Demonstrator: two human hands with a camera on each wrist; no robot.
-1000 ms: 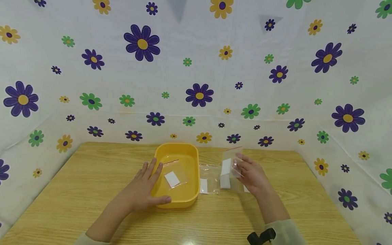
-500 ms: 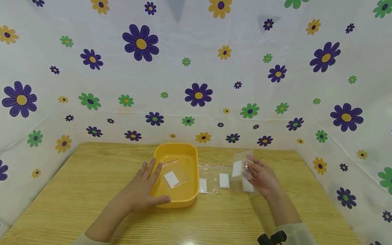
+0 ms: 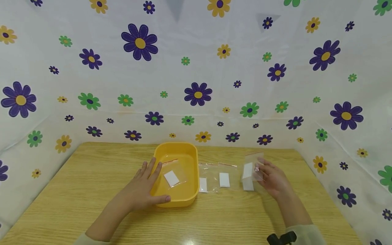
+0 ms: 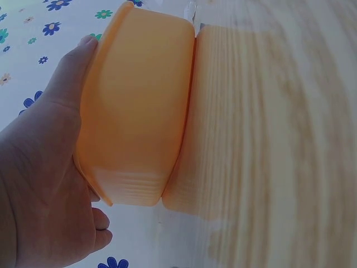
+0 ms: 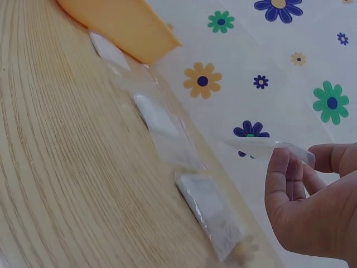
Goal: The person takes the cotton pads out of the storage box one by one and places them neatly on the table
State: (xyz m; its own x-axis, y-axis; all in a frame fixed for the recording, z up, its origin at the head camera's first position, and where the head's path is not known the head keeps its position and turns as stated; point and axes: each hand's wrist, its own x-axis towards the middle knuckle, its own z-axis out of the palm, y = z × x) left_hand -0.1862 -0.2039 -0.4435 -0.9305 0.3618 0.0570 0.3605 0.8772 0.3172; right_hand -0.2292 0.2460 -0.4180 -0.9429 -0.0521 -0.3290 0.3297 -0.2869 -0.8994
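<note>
My left hand (image 3: 139, 190) lies spread over the left and near rim of a yellow plastic tub (image 3: 192, 200), fingers straight and thumb along the near edge. Inside the tub lies a clear zip bag (image 3: 172, 178) with a white rectangular piece in it. At the right, my right hand (image 3: 274, 178) pinches another such bag (image 3: 248, 166) by its side, raised above the table. The right wrist view shows the held bag (image 5: 254, 143) edge-on between thumb and fingers. Beneath it on the table lies a third bag (image 5: 209, 212), partly covered in the head view.
Two more zip bags lie in a row right of the tub: one bag (image 3: 211, 183) against its side, another bag (image 3: 224, 180) farther right. The wooden table (image 3: 214, 221) meets a flowered white cloth (image 3: 171, 75) at the back and sides.
My right hand has moved to the right with its bag, from above the middle bag to above the rightmost one. The left hand and the tub stay in place.
</note>
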